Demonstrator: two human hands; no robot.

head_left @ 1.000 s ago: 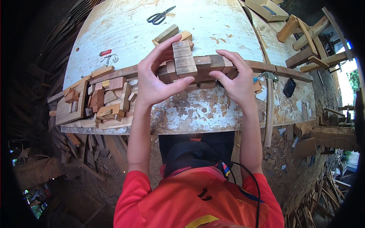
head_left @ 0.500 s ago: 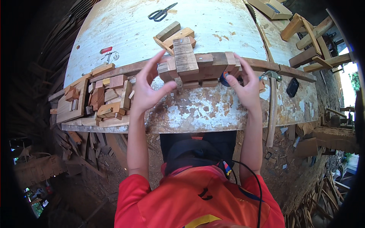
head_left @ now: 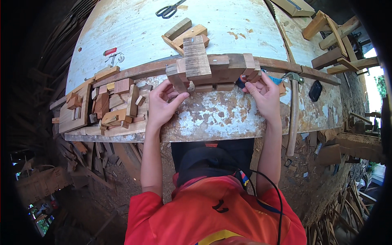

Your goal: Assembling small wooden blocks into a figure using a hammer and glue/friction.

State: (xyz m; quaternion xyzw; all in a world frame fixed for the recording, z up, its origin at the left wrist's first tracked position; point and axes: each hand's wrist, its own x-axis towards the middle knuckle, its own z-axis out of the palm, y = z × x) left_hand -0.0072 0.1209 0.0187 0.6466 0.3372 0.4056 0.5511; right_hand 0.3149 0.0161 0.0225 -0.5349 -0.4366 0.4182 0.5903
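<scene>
A wooden block assembly (head_left: pixel 222 74) sits near the middle of the bench, with a thick upright-looking block (head_left: pixel 196 59) across its front. My left hand (head_left: pixel 163 102) is closed at the lower end of the small end block (head_left: pixel 176 78) on its left side, thumb and curled fingers against it. At the opposite end, my right hand (head_left: pixel 264 96) pinches the stepped end piece (head_left: pixel 254 70) between thumb and fingers. Part of a blue round object (head_left: pixel 241 83) shows beside the right fingertips, mostly hidden.
A hammer (head_left: pixel 293 114) overhangs the bench's front edge, and a black phone-like object (head_left: pixel 315 91) lies right of it. Offcuts (head_left: pixel 118 102) crowd the left. Scissors (head_left: pixel 168 11), loose blocks (head_left: pixel 185 34) and a red-handled tool (head_left: pixel 110 52) lie farther back. A long wooden rail (head_left: pixel 141 73) crosses the bench.
Both hands have come down and closed from a wide, open-fingered pose around the assembly's ends. The left end block now shows longer and tilted. The view has shifted slightly.
</scene>
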